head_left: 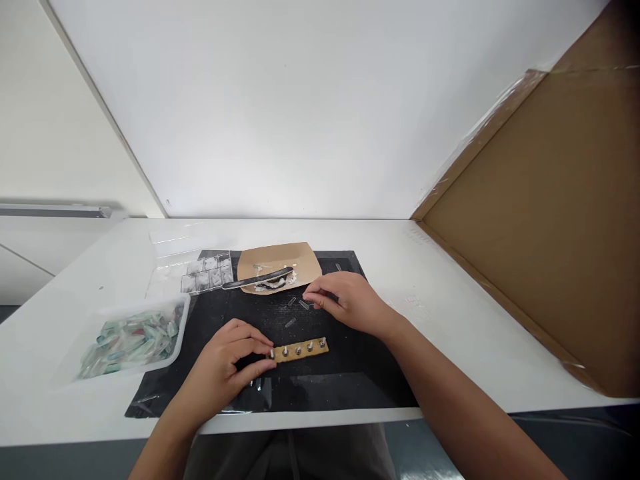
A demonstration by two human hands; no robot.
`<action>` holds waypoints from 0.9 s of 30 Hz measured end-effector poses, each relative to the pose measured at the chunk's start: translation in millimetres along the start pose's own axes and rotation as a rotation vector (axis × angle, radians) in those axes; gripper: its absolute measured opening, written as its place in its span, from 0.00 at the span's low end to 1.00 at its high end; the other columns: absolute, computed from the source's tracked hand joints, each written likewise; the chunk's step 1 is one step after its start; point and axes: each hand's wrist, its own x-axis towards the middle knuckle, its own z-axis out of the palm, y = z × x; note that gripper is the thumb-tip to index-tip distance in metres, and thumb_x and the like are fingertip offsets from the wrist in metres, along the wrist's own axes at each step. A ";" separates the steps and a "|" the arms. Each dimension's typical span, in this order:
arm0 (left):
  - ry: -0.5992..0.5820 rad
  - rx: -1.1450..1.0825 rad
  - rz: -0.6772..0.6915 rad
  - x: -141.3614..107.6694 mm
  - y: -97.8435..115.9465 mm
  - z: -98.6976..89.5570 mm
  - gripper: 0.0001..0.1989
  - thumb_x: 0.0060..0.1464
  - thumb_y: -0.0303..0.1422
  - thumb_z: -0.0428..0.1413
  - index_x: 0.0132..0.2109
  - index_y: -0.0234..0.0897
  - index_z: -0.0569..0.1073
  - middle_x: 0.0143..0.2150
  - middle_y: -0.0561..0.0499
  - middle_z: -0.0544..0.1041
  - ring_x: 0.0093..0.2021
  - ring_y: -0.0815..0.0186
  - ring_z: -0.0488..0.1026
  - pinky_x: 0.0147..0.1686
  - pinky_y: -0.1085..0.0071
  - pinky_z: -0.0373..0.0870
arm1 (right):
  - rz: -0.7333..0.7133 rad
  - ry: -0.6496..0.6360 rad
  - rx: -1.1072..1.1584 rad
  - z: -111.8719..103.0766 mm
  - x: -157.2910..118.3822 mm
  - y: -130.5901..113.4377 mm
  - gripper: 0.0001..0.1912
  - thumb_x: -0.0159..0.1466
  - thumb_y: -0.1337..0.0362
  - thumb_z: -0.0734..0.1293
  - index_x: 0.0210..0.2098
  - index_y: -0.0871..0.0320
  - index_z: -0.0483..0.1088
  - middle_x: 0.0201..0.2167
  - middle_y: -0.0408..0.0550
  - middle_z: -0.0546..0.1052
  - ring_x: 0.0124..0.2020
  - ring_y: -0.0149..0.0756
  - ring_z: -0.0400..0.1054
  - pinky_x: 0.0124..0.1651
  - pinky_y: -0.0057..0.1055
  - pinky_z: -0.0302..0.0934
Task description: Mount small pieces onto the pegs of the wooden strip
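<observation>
**Left hand (233,357) steadying a pegged strip (305,353), right hand (350,300) beside small clear pieces (291,323)**

The strip, narrow and tan, lies near the front of a black mat (360,360) spread over a white table (450,320). A row of five pegs (299,350) with pale tips stands along it. The left hand's grip is closed on the strip's left end, with the thumb on the near side and the fingers on the far side. The right hand is poised farther back, to the right of the mat's middle; its thumb and fingertips are drawn together just beside the scattered clear pieces. Whether one of these is pinched there cannot be told for certain, the fingertips being small in this view.

Behind the hands sits a shallow brown paper tray (250,260) containing white scraps (270,287). A long dark file (257,279) lies across its front left part, one end projecting past the rim. To the left of the tray is a clear compartment box (207,273), its cells filled with pale pieces. At the far left, a translucent tub (184,333), partly overlapping the mat, contains a heap of greenish clear packets (133,340). A cardboard panel (540,220) stands along the right side.
</observation>
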 end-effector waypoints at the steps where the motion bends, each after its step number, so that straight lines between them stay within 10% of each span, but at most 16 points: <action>1: 0.005 -0.004 0.003 -0.5 -0.1 0.0 0.07 0.63 0.36 0.66 0.47 0.42 0.82 0.47 0.45 0.83 0.50 0.58 0.77 0.49 0.60 0.77 | -0.005 -0.015 -0.003 -0.1 -0.5 -0.4 0.13 0.76 0.57 0.66 0.38 0.55 0.78 0.30 0.42 0.83 0.33 0.34 0.76 0.39 0.30 0.64; 17: 0.004 0.025 -0.023 1.1 2.0 -0.2 0.06 0.64 0.36 0.65 0.46 0.42 0.80 0.44 0.48 0.83 0.47 0.59 0.77 0.47 0.64 0.76 | -0.197 -0.238 0.105 11.4 -6.1 -19.2 0.22 0.58 0.50 0.80 0.45 0.55 0.77 0.37 0.43 0.82 0.38 0.36 0.76 0.44 0.32 0.69; 27: 0.004 0.063 -0.024 -0.9 4.2 -0.2 0.16 0.64 0.36 0.65 0.57 0.44 0.75 0.50 0.46 0.79 0.51 0.58 0.75 0.51 0.62 0.76 | -0.063 -0.069 0.049 4.7 -2.8 -3.3 0.12 0.76 0.70 0.60 0.43 0.57 0.75 0.32 0.42 0.83 0.36 0.34 0.75 0.44 0.31 0.67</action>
